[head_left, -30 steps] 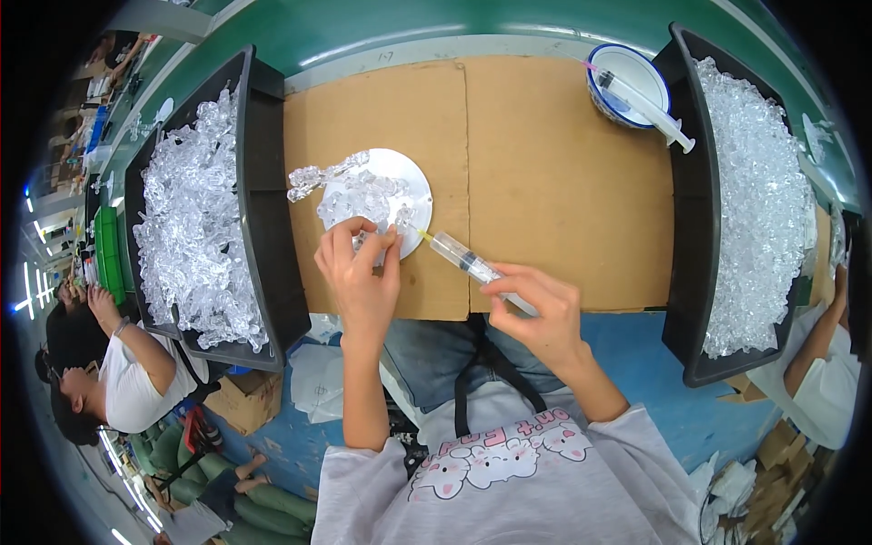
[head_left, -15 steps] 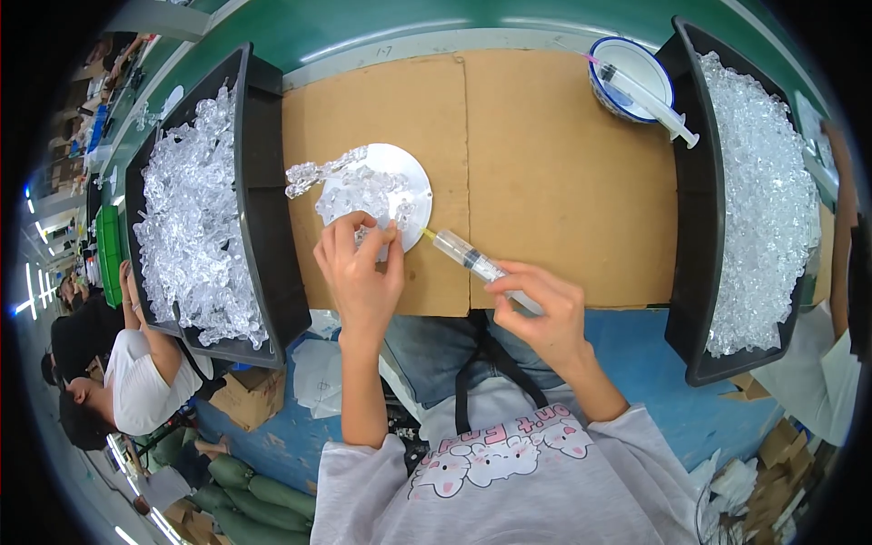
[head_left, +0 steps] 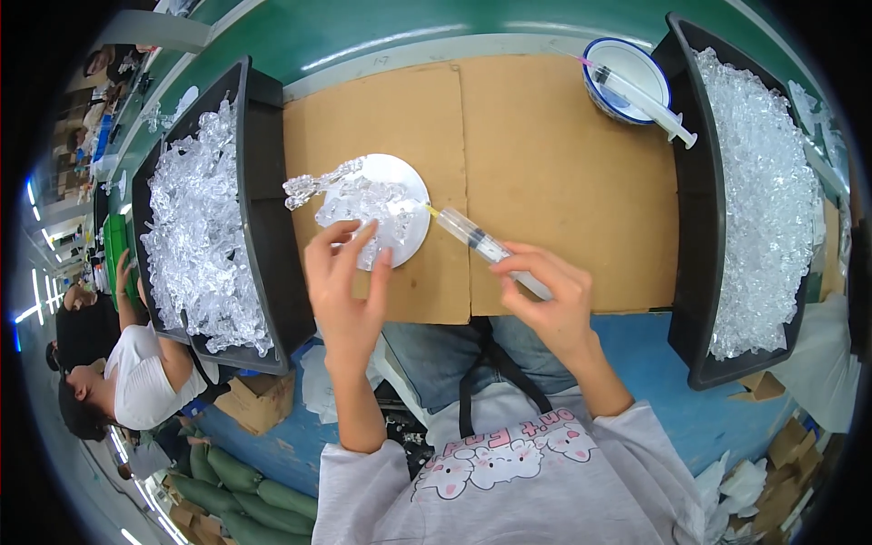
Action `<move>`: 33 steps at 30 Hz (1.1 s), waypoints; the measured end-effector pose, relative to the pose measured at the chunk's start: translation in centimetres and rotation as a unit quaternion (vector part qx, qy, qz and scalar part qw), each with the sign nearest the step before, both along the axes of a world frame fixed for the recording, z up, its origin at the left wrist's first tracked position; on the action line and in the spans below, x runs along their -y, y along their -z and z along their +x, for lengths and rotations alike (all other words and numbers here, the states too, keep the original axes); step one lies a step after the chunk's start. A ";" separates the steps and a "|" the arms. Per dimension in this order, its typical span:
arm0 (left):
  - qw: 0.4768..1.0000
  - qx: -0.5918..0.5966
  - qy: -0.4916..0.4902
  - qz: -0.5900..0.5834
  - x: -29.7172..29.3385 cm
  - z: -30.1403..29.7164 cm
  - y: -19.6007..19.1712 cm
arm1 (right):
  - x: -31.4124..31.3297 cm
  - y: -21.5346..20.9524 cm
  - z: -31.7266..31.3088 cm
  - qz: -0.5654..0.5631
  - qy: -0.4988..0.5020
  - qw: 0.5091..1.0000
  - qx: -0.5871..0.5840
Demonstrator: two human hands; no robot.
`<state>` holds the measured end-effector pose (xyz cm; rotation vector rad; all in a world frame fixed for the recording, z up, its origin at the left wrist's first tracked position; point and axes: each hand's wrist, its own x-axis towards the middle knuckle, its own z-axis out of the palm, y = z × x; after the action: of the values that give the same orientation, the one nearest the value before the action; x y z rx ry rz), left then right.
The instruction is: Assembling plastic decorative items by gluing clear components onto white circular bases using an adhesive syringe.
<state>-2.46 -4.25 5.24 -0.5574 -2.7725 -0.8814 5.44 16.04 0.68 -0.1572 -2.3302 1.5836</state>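
My right hand (head_left: 547,292) is closed around a clear syringe (head_left: 472,238) with a yellow tip. Its tip points left and reaches the right rim of a round white plate (head_left: 415,236). Several clear plastic pieces (head_left: 363,202) lie heaped on that plate, and some stick out past its left edge. Over the near side of the plate is my left hand (head_left: 350,272), thumb and fingers apart, close to the pieces. I see nothing held in it.
Black bins of clear plastic pieces stand at the left (head_left: 259,209) and right (head_left: 704,227). A blue-rimmed white bowl (head_left: 627,56) at the far right has a second syringe (head_left: 640,98) across it. Brown cardboard (head_left: 563,182) covers the table. Another person (head_left: 150,377) sits at the left.
My left hand has opened from a pinch over the plate and moved slightly back. The syringe in my right hand stays beside the plate, its tip now touching or just over the rim.
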 end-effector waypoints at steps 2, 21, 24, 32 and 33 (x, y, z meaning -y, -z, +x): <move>0.999 -0.044 -0.020 -0.003 -0.3 -0.6 -0.3 | 0.2 0.3 -0.6 -0.017 -0.013 1.000 -0.004; 0.995 -0.087 -0.042 0.009 -1.6 -3.2 0.3 | 0.5 1.0 -1.4 0.017 -0.018 1.000 -0.005; 0.995 -0.087 -0.039 0.006 -1.6 -3.2 0.3 | 0.5 1.0 -1.4 0.015 -0.015 1.000 -0.007; 0.996 -0.088 -0.034 -0.003 -1.4 -3.0 -0.1 | -1.2 0.7 -0.9 -0.014 -0.008 1.000 -0.018; 0.994 -0.104 -0.023 0.012 -1.2 -2.8 -0.1 | -1.9 0.6 -0.6 -0.013 -0.009 1.000 -0.020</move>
<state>-5.25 -3.03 5.29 -0.5450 -2.5741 -0.7965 4.85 17.94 0.06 -0.1094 -2.2885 1.6104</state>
